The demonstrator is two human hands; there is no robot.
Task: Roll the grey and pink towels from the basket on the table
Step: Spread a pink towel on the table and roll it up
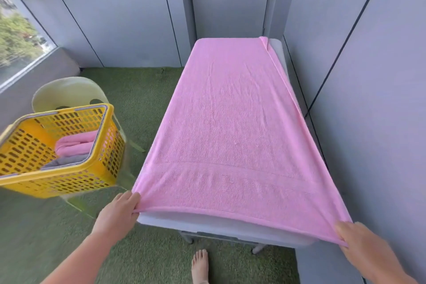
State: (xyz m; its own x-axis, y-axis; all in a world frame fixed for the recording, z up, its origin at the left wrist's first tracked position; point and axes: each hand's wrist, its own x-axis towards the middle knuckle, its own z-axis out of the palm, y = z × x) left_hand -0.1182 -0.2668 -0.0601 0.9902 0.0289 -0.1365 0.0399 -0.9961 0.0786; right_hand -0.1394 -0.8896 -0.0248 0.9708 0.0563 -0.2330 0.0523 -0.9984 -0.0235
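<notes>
On the table (202, 220), a pink towel (230, 127) lies spread; left hand (119, 210) and right hand (359, 242) pinch its near corners.

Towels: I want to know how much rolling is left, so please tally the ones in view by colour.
Pink towels: 2, the spread pink towel on the table and the bundled pink towel in the yellow basket.
Grey towels: 1, the grey towel in that basket.
Total: 3.

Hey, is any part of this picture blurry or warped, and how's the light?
Head view: the yellow basket looks smeared, the pink towel is sharp; the wide lens bows the wall seams outward; light is soft daylight from the window at left, no glare or hard shadows.
</notes>
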